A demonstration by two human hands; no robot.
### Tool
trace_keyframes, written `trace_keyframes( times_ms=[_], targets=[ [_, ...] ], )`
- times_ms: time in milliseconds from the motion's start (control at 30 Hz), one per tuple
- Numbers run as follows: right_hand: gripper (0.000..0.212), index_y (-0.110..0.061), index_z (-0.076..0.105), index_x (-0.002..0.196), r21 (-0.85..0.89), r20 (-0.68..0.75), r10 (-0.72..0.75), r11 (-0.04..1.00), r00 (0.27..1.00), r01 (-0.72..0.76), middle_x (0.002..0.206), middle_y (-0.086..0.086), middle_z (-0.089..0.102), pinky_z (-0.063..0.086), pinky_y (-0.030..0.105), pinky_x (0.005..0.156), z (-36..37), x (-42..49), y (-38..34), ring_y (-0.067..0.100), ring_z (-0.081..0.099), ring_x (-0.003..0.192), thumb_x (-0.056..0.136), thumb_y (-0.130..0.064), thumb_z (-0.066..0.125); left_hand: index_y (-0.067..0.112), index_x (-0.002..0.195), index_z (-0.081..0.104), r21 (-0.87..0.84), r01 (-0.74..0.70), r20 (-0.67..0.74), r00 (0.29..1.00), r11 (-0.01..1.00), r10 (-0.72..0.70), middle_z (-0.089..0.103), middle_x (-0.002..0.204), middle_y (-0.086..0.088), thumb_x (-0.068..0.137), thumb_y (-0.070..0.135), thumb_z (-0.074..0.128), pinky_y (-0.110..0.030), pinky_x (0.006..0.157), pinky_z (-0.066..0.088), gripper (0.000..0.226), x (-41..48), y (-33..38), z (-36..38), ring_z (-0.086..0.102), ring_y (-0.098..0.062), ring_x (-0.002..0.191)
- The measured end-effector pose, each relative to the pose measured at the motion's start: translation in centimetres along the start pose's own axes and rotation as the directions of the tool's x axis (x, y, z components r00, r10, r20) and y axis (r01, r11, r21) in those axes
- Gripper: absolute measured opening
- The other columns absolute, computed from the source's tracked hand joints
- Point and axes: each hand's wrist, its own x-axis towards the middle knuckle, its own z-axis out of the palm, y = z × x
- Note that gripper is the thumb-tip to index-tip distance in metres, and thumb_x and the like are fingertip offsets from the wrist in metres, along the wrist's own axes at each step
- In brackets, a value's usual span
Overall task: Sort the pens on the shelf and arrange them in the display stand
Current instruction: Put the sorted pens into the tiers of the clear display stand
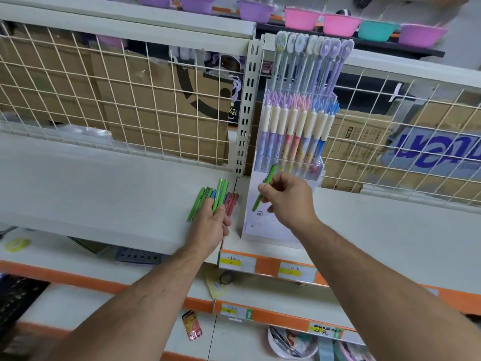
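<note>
- The green pen point(269, 176) in your right hand point(289, 199) is tilted, its long axis running from lower left to upper right. Its upper end sits just in front of the clear front tray of the display stand point(260, 227).
- Your right hand pinches this pen around its middle, thumb and fingers curled on it.
- Your left hand point(210, 222) rests on the loose pens point(198, 203) on the shelf point(104, 183), just left of the stand. Its fingers grip a few green ones, which point away from you towards the wire back.
- Those loose pens lie side by side, roughly parallel: green on the left, a blue one point(213, 194) in between, red ones point(231, 203) on the right.
- The stand's upper tiers hold upright pastel pens point(294, 131).
- Coloured bowls point(302, 18) line the top shelf.
</note>
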Motion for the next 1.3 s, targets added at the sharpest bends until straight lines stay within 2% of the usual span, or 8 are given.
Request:
trace_keyframes(
  times_ms=[100,200,400,600,767,933,1100,1300],
  targets=[
    [0.018,-0.013,0.063,0.078,-0.107,0.008,-0.026,0.994,1.000,0.026,0.074,0.005,0.071,0.061,0.046,0.064,0.4,0.2,0.1,0.025,0.071,0.074,0.092,-0.021,0.072,0.028,0.086,0.048,-0.016,-0.003,-0.023,1.000,1.000,0.003,0.060,0.069,-0.009,0.102,0.025,0.043,-0.032,0.055,0.039,0.018,0.3,-0.4,-0.2,0.048,-0.019,0.056],
    [0.023,-0.022,0.059,0.072,-0.159,0.007,-0.047,0.986,0.999,0.047,0.074,0.006,0.069,0.059,0.050,0.069,1.1,0.3,0.4,0.029,0.069,0.077,0.090,-0.022,0.074,0.031,0.077,0.049,-0.016,0.013,-0.042,0.999,1.000,-0.014,0.057,0.066,-0.005,0.095,0.030,0.045,-0.042,0.065,0.043,0.019,0.6,-0.9,-0.3,0.050,-0.022,0.065],
    [0.020,-0.017,0.062,0.075,-0.180,-0.020,-0.028,0.983,0.999,0.024,0.071,0.004,0.070,0.060,0.049,0.072,1.5,0.8,0.3,0.023,0.072,0.074,0.090,-0.023,0.074,0.024,0.078,0.048,-0.033,0.005,-0.061,0.998,0.999,-0.007,0.053,0.065,-0.005,0.100,0.022,0.046,-0.039,0.065,0.042,0.022,0.7,-1.0,-0.3,0.047,-0.020,0.064],
    [0.017,-0.013,0.064,0.082,-0.187,-0.021,-0.011,0.982,1.000,0.007,0.074,0.006,0.071,0.061,0.048,0.066,1.7,1.2,0.1,0.027,0.072,0.075,0.092,-0.024,0.072,0.019,0.076,0.047,-0.018,-0.010,-0.050,0.999,1.000,0.009,0.052,0.066,-0.006,0.101,0.021,0.046,-0.037,0.064,0.041,0.025,0.8,-1.3,-0.3,0.047,-0.019,0.063],
    [0.019,-0.013,0.065,0.079,-0.258,0.021,0.004,0.966,1.000,0.002,0.073,0.004,0.072,0.060,0.045,0.074,2.2,1.6,0.8,0.023,0.071,0.074,0.092,-0.024,0.072,0.032,0.069,0.047,-0.049,0.003,-0.041,0.999,0.999,-0.005,0.051,0.063,-0.002,0.097,0.024,0.047,-0.038,0.064,0.040,0.030,1.0,-1.6,-0.3,0.047,-0.019,0.063],
    [0.022,-0.014,0.066,0.075,-0.323,0.046,0.045,0.946,0.998,-0.027,0.073,0.005,0.071,0.060,0.044,0.075,2.7,1.7,1.9,0.024,0.070,0.072,0.088,-0.027,0.077,0.034,0.067,0.048,-0.089,0.026,-0.025,0.999,0.996,-0.028,0.051,0.061,-0.001,0.095,0.023,0.048,-0.038,0.065,0.037,0.031,1.2,-1.8,-0.4,0.046,-0.019,0.064],
    [0.026,-0.018,0.060,0.070,-0.351,0.049,0.026,0.936,0.998,-0.007,0.069,0.006,0.069,0.059,0.042,0.072,2.6,1.9,2.1,0.026,0.070,0.071,0.087,-0.028,0.078,0.033,0.069,0.048,-0.086,0.033,-0.021,0.999,0.996,-0.035,0.053,0.062,-0.001,0.088,0.032,0.048,-0.041,0.068,0.039,0.019,1.4,-2.0,-0.4,0.049,-0.020,0.067],
    [0.025,-0.014,0.062,0.074,-0.341,0.030,0.009,0.940,1.000,0.002,0.070,0.008,0.069,0.059,0.045,0.069,2.9,1.6,2.4,0.028,0.069,0.071,0.088,-0.029,0.077,0.035,0.069,0.048,-0.084,0.030,-0.022,0.999,0.996,-0.031,0.053,0.062,-0.001,0.088,0.031,0.047,-0.041,0.066,0.035,0.020,1.4,-2.1,-0.4,0.045,-0.019,0.064]
  ],
)
